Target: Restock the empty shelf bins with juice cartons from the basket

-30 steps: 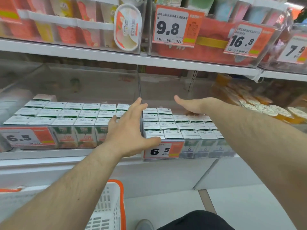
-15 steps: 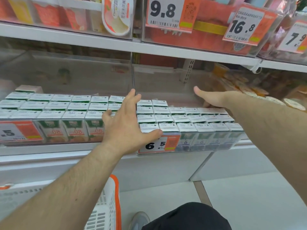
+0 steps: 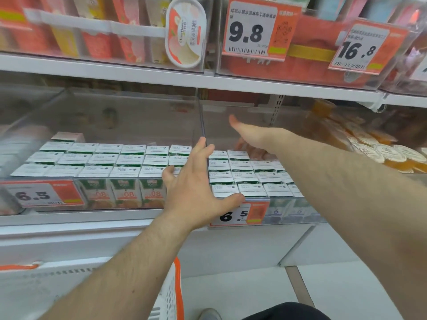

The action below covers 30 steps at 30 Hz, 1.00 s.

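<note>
Two clear shelf bins hold rows of small green and white juice cartons, one group in the left bin [image 3: 111,158] and one in the right bin [image 3: 245,174]. My left hand [image 3: 194,188] is spread with straight fingers at the divider between the bins, its thumb resting on the front carton of the right bin. My right hand [image 3: 249,137] reaches deep to the back of the right bin, behind the last row of cartons, thumb raised; its fingers are blurred and partly hidden. Neither hand holds a carton. The white basket with an orange rim [image 3: 178,285] sits low at my left.
Price tags reading 6.5 hang on the left bin front [image 3: 39,195] and the right bin front [image 3: 240,214]. A shelf board [image 3: 254,83] runs close above the bins. Orange sealed cups [image 3: 379,153] fill the bin to the right. My foot [image 3: 209,314] is on the floor.
My right hand slid along the back of the right bin, out to the right and then back toward the left. My left hand stayed at the divider.
</note>
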{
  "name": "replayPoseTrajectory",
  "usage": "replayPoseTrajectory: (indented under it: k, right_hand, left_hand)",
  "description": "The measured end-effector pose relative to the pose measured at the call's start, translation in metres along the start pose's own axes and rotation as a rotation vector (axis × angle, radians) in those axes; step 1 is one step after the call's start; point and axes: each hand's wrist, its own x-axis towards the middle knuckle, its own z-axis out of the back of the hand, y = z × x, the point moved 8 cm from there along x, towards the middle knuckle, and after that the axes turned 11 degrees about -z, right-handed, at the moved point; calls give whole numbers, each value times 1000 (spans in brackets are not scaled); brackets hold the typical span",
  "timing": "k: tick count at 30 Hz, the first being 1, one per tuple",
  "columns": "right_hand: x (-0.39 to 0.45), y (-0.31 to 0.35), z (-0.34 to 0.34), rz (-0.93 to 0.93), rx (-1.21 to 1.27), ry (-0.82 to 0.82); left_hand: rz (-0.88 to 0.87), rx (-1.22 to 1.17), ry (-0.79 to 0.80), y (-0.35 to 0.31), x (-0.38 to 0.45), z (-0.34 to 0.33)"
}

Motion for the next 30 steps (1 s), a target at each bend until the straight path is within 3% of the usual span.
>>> replayPoseTrajectory:
  k: [4,9,12,16,21,30]
  right_hand:
    - [-11,29,-22,23,-57,60]
    - [-3,10,-16,-33,57,26]
    - [-4,-17,15,-83,171,-199]
    - [-16,-76,62,-196,-35,-452]
    - [-20,-126,61,-327,-105,-408]
    - [-13,-144,57,-386,-26,-406]
  left_hand:
    - [-19,-10,-25,2,0,-2]
    - [16,-64,-99,3,0,0]
    - [90,-86,-145,4,0,-2]
    - [131,-126,-265,0,-1,-2]
    - [141,-166,-310,0,-1,-3]
    - [151,-151,-287,3,-2,-4]
